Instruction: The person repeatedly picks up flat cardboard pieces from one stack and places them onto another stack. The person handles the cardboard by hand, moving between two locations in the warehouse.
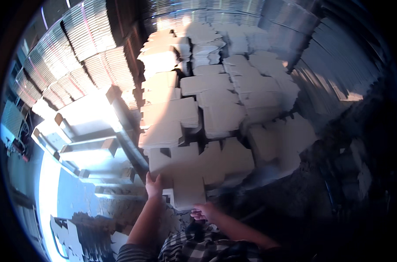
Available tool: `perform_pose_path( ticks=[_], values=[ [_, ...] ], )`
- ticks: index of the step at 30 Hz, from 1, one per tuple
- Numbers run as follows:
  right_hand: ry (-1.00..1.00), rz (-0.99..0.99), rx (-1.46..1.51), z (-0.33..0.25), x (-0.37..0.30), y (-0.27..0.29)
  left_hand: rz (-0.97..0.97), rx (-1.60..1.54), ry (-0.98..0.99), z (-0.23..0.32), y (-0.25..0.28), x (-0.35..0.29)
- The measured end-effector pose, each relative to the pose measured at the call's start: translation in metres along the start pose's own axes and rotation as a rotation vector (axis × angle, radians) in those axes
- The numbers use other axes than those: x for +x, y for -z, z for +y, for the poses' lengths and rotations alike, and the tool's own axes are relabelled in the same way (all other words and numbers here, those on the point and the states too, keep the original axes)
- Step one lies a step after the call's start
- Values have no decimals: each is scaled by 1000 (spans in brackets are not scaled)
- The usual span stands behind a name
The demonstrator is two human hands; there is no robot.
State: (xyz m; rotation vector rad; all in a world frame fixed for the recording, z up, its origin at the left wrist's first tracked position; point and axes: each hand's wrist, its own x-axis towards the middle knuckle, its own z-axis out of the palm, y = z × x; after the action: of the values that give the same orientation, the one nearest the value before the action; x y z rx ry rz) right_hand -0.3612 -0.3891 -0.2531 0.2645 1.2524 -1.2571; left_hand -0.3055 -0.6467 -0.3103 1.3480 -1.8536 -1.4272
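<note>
A stack of flat die-cut cardboard blanks (pixel 187 174), brown with tabs and slots, lies right in front of me. My left hand (pixel 154 186) grips the stack's left edge, thumb up along the side and the other fingers partly hidden. At the near edge, my right hand (pixel 206 212) is closed around the front corner of the blanks, its fingers curled below the edge. How many blanks the hands hold cannot be made out. Just beyond lie more stacks of the same blanks (pixel 222 118), set close together in rows.
On the left, a wooden pallet (pixel 91 148) leans in bright sunlight. Tall strapped bundles of cardboard (pixel 82 39) stand behind it, with more dark bundles (pixel 338 56) on the right. Loose cardboard scraps (pixel 91 231) lie at the lower left. The right side is in deep shadow.
</note>
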Motion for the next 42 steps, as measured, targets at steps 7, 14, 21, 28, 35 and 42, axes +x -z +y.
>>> perform_pose_path(
  ticks=[7,14,21,28,35,42],
  values=[
    [389,162,-416,69,-28,44,87,261,-434,22,21,-10],
    [578,421,-772,100,-204,86,-342,-330,-1058,278,-92,-207],
    [1000,837,-533,247,-514,22,-745,-1088,-1756,409,-35,-470],
    [1156,2394,-175,359,-784,-45,-807,-1464,-2092,356,48,-609],
    [-242,2706,-445,327,-959,1,-1221,-1208,-2180,338,78,-698],
    [-346,2485,-588,323,-991,34,-1346,-1048,-2245,324,69,-749]
  ],
)
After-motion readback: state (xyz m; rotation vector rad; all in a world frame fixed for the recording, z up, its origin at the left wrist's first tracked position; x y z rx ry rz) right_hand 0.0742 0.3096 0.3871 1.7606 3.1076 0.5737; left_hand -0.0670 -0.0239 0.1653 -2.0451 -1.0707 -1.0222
